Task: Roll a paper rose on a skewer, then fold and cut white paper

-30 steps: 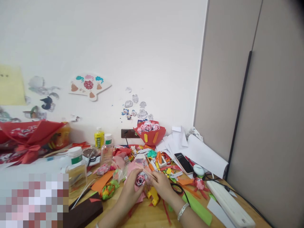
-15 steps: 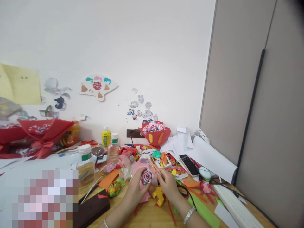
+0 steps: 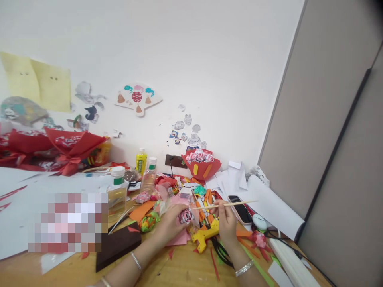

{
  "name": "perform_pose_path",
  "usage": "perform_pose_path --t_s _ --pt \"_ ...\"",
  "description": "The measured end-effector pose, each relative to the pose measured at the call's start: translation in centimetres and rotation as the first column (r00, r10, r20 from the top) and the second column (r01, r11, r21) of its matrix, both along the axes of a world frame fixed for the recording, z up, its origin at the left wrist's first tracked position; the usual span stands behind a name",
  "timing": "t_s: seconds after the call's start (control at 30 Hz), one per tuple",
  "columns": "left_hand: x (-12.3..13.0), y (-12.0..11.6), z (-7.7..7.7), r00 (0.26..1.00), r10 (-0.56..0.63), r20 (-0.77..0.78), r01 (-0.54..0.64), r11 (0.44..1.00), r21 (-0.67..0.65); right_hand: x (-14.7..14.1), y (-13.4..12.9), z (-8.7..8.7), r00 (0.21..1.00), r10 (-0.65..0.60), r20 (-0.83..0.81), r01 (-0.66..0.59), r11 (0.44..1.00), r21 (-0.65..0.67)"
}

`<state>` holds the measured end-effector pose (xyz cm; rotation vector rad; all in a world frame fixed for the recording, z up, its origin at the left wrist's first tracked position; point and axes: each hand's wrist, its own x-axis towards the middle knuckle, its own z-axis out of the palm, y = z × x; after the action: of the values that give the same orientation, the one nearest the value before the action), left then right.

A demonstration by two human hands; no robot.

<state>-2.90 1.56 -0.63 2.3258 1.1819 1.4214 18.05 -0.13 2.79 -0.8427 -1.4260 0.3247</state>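
Observation:
My left hand (image 3: 173, 223) is closed round a folded paper rose (image 3: 186, 216) in pink, white and dark stripes, its spiral face turned up. Between the fingers of my right hand (image 3: 226, 223) is a thin wooden stick (image 3: 239, 203), held almost level. The left end of the stick lies close to the rose; I cannot tell if they touch. Just below and between my hands rests a yellow glue gun (image 3: 205, 236), beside my right wrist. Pink paper (image 3: 178, 238) lies under my left hand.
Paper scraps cover the table behind my hands. A red-wrapped bouquet (image 3: 202, 165) stands at the wall. Two clear bottles (image 3: 117, 195) and a dark block (image 3: 118, 247) are left; a phone (image 3: 240, 209), a cable and a white power strip (image 3: 291, 259) are right.
My right hand has moved right and turned the stick from a slant to nearly level, its end drawn beside the rose. The glue gun shows more fully. The camera view has tilted.

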Motion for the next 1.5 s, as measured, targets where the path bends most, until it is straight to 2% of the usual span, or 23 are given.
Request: perform_pose_path --t_s 0.23,0.43,0.53,0.6,0.7,0.97,1.1,1.23,1.5 --pt "0.1 0.1 -0.3 0.997 -0.017 0.069 0.017 1.000 -0.009 -1.2 -1.6 -0.4 0.984 0.033 0.174 -0.055 0.991 0.124" --pt "0.3 -0.3 0.2 0.992 -0.005 0.124 0.004 1.000 0.008 -2.0 -2.0 -0.2 0.894 -0.041 0.446 -0.087 0.960 0.265" --pt "0.2 -0.3 0.2 0.991 0.020 0.136 -0.024 0.999 0.029 -2.4 -2.2 -0.1 0.824 -0.115 0.555 -0.109 0.929 0.354" --pt "0.2 -0.3 0.2 0.990 0.033 0.137 -0.039 0.998 0.041 -2.7 -2.4 -0.1 0.784 -0.169 0.597 -0.140 0.889 0.437" --pt "0.2 -0.3 0.2 0.990 0.039 0.132 -0.047 0.997 0.053 -3.0 -2.6 0.0 0.764 -0.220 0.607 -0.172 0.837 0.520" --pt "0.2 -0.5 0.3 0.990 0.014 0.139 -0.026 0.996 0.085 -3.2 -2.6 0.0 0.775 -0.197 0.601 -0.185 0.838 0.514" --pt "0.0 -0.2 0.0 0.989 0.032 0.141 -0.047 0.994 0.103 -3.3 -2.4 -0.1 0.791 -0.149 0.594 -0.179 0.871 0.457" --pt "0.0 -0.2 0.0 0.987 0.051 0.153 -0.066 0.994 0.091 -3.3 -2.4 -0.1 0.831 -0.125 0.542 -0.113 0.916 0.384" --pt "0.4 0.0 -0.3 0.977 0.067 0.201 -0.070 0.997 0.009 -3.4 -1.9 0.1 0.794 -0.121 0.596 -0.213 0.863 0.459"
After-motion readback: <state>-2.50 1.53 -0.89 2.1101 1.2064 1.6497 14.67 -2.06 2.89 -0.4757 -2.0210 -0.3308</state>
